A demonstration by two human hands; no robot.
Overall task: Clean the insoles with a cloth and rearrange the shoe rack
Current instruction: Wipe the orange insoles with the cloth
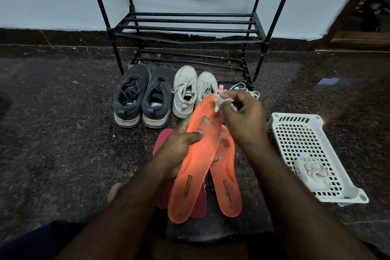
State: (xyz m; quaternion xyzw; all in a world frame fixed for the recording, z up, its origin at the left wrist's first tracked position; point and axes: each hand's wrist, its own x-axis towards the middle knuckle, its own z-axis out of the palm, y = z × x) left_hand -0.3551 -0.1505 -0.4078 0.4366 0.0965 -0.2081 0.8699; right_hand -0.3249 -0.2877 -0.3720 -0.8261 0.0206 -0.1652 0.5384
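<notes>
While sitting low over the floor, person is working with both hands, per lines below.
Left hand (pixel 179 143): gripping the raised insole (pixel 196 160) round its middle, thumb lying across the top face, fingers curling under.
Right hand (pixel 242 112): fingers bunching a small pale cloth (pixel 219 101), pinching it tight and pressing it on the toe end of the raised insole.
Raised insole: orange, tilting toe-up away from the person, heel end hanging low; worn brown patch showing near the forefoot, printed text showing at the heel.
Second insole (pixel 226 175): orange, lying flat on the floor just right of the raised one, partly under it, dark stain showing near its front.
Red insoles (pixel 162 139): lying on the floor under the left hand and the raised insole, mostly hidden.
Dark shoes (pixel 143 95): pair sitting side by side on the floor, heels facing the person, in front of the rack.
White shoes (pixel 190 91): pair sitting just right of the dark pair, one partly hiding behind the raised insole.
Rack (pixel 190 27): black, barred shelves, standing against the wall behind the shoes, shelves holding nothing.
Basket (pixel 306 150): white, perforated, lying on the floor to the right, well apart from the hands.
Rag (pixel 314 173): crumpled, pale, lying in the basket's near end.
</notes>
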